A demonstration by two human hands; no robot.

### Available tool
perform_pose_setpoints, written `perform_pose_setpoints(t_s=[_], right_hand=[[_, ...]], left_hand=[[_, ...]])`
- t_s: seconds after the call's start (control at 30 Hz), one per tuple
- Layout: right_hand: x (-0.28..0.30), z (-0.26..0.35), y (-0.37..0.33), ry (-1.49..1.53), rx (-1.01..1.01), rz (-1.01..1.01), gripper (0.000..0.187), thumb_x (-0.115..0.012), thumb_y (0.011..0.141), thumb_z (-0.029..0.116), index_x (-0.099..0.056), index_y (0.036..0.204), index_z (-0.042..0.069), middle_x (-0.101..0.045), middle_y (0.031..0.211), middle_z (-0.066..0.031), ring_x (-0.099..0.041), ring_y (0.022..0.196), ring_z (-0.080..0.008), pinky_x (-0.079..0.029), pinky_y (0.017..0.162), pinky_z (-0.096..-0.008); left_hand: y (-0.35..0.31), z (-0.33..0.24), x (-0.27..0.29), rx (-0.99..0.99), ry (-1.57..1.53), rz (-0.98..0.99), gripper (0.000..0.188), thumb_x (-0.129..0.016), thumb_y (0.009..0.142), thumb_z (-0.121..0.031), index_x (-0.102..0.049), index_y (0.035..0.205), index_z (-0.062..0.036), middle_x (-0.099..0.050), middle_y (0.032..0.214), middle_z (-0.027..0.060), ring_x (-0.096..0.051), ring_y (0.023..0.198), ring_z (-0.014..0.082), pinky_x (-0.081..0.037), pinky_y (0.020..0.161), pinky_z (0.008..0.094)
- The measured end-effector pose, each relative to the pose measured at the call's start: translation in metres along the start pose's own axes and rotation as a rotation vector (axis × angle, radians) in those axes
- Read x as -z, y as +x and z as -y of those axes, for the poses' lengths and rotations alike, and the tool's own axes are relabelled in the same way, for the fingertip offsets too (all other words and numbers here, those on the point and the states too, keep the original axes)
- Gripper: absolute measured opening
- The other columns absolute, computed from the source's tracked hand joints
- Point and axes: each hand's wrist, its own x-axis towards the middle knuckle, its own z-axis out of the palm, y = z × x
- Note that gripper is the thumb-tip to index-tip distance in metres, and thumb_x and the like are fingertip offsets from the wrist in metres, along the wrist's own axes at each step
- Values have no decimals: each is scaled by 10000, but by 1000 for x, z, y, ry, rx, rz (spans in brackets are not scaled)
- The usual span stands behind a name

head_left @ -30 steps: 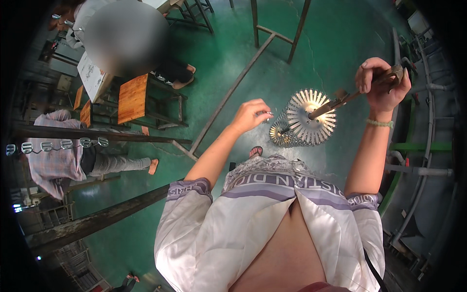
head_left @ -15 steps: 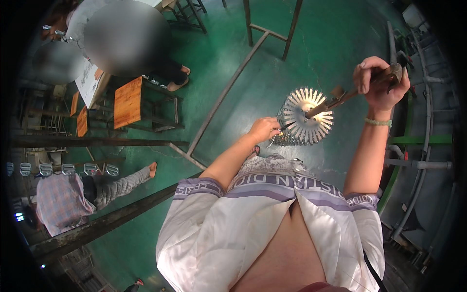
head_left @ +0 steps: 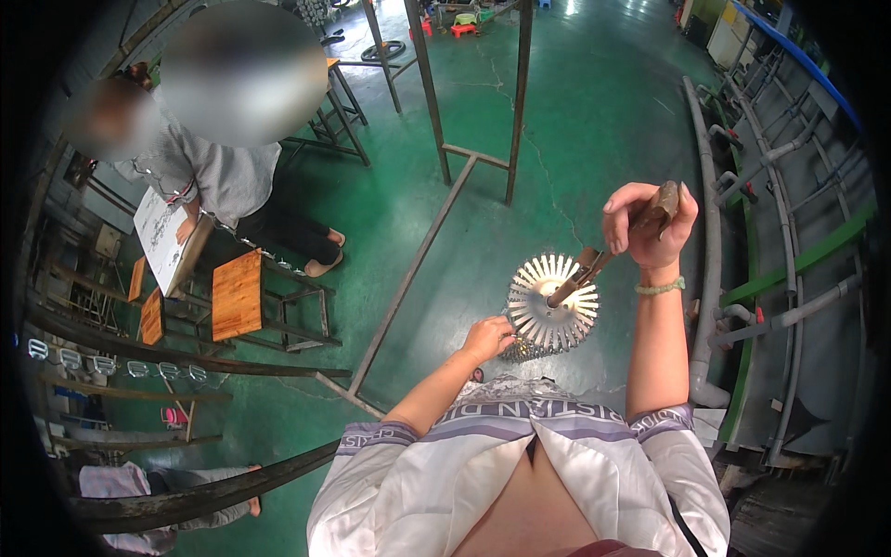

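A round metal hanging rack [head_left: 530,316] with slots like spokes round its rim stands upright in front of me. From its middle rises a rusty brown rod [head_left: 594,269] with a bent, hook-like top end. My right hand [head_left: 655,237], a beaded bracelet at its wrist, has its fingers curled round that top end. At the disc's left edge, my left hand [head_left: 485,340] has its fingers drawn together against small shiny metal pieces [head_left: 535,350] that hang below the rim. What those fingertips pinch is too small to make out.
A dark metal frame [head_left: 418,269] stands at my left. Beyond it are a wooden-topped stool [head_left: 238,294] and a person [head_left: 223,186] at a white-topped table [head_left: 160,237]. Grey pipes [head_left: 710,251] and a green rail [head_left: 803,255] run along my right.
My view has tilted upward, so the rack and both hands appear lower and further left. Both hands keep their places, right at the rod's top, left at the disc's edge.
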Motion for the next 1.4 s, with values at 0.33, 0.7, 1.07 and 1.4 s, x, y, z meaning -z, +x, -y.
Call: perform_pose_setpoints(t_s=[0.33, 0.7, 1.07, 1.4], right_hand=[[3, 1, 5, -31, -42, -23, 872, -173, 822, 654, -614, 841, -98, -504, 445, -99, -463, 383, -177, -403, 442, -277], [9, -5, 6, 23, -31, 135, 894, -171, 803, 665, -598, 938, -109, -464, 459, -77, -444, 432, -175, -381, 456, -275], [5, -6, 4, 36, -24, 96, 902, -216, 794, 699, -591, 936, -109, -471, 479, -76, -443, 431, -174, -371, 451, -282], [-15, 2, -3, 9, 50, 12, 772, -247, 878, 608, -586, 813, -82, -452, 423, -83, -411, 345, -155, -360, 362, -255]], left_hand=[[2, 3, -2, 65, -31, -12, 142, -686, 713, -178, -657, 819, -88, -620, 858, 71, -597, 836, 281, -493, 716, 394], [-3, -4, 6, 130, -63, -4, 132, -703, 703, -193, -665, 799, -110, -621, 832, 26, -600, 833, 245, -491, 716, 367], [-7, 13, 48, 197, -67, -78, 97, -714, 716, -151, -673, 795, -112, -636, 802, 30, -616, 695, 227, -494, 618, 343], [14, -47, 411, -132, 494, -1286, 22, -663, 747, -7, -658, 758, -25, -639, 709, 44, -588, 629, 120, -451, 561, 249]])
